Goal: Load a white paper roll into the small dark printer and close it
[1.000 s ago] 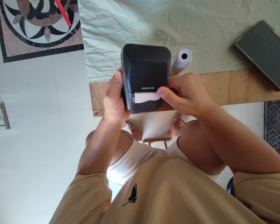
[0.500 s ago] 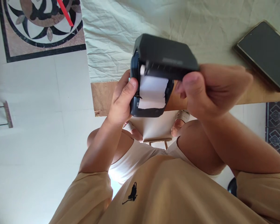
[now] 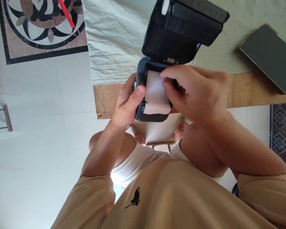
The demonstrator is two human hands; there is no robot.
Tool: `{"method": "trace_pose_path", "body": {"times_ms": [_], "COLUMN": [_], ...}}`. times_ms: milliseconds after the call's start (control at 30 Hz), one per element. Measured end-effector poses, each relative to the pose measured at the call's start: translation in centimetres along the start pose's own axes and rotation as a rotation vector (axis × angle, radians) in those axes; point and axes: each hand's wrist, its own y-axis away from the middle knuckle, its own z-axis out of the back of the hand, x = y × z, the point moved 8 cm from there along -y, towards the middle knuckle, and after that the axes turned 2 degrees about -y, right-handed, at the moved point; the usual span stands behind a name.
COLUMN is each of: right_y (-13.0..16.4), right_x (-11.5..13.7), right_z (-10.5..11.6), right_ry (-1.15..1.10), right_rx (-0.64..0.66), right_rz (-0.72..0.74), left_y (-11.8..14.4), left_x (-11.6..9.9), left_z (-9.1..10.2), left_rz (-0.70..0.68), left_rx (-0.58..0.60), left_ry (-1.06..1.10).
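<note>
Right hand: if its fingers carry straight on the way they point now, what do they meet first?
The right hand points left across the open black label printer. Its fingertips would likely press the white paper strip first, then the left hand; depth unclear.

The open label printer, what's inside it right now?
White paper fills the label printer bay, spilling over its front. The right hand covers the bay's right side; the roll's core is hidden.

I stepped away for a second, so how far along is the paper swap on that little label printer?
The printer's lid is swung fully open. The left hand grips the printer body, while the right hand reaches into the bay onto the white paper. The lid is not yet closed, and the phone lies untouched.
</note>
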Motion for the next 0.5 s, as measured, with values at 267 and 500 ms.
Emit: {"method": "trace_pose_path", "body": {"times_ms": [267, 500], "right_y": [-0.2, 0.3], "right_x": [-0.2, 0.6], "right_z": [-0.8, 0.6], "right_ry": [0.097, -0.082], "right_rx": [0.201, 0.178], "right_rz": [-0.057, -0.028], "left_y": [0.3, 0.2], "left_x": [-0.3, -0.3], "left_z": [-0.2, -0.4], "left_rz": [0.007, 0.003], "left_rx": [0.065, 0.084], "left_ry": [-0.113, -0.097]}}
